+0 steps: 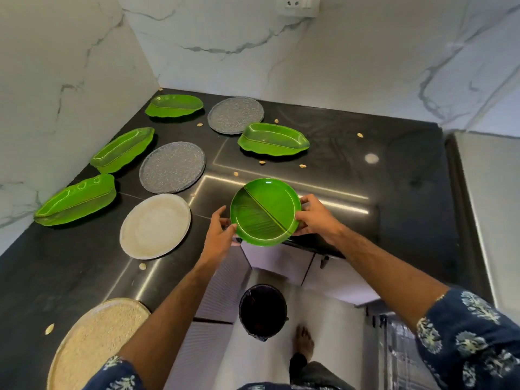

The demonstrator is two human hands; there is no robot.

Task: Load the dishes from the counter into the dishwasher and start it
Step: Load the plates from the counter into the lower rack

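I have both hands out ahead of me, forearms converging on the round green plate (265, 211). My left hand (219, 237) pinches its left rim, my right hand (316, 218) grips its right rim, holding it tilted above the black tabletop (394, 170) edge.

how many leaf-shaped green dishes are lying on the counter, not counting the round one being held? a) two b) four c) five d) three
b) four: leaf-shaped green dishes lie at the back, left, near left and centre of the black counter, while both hands hold the round green plate.
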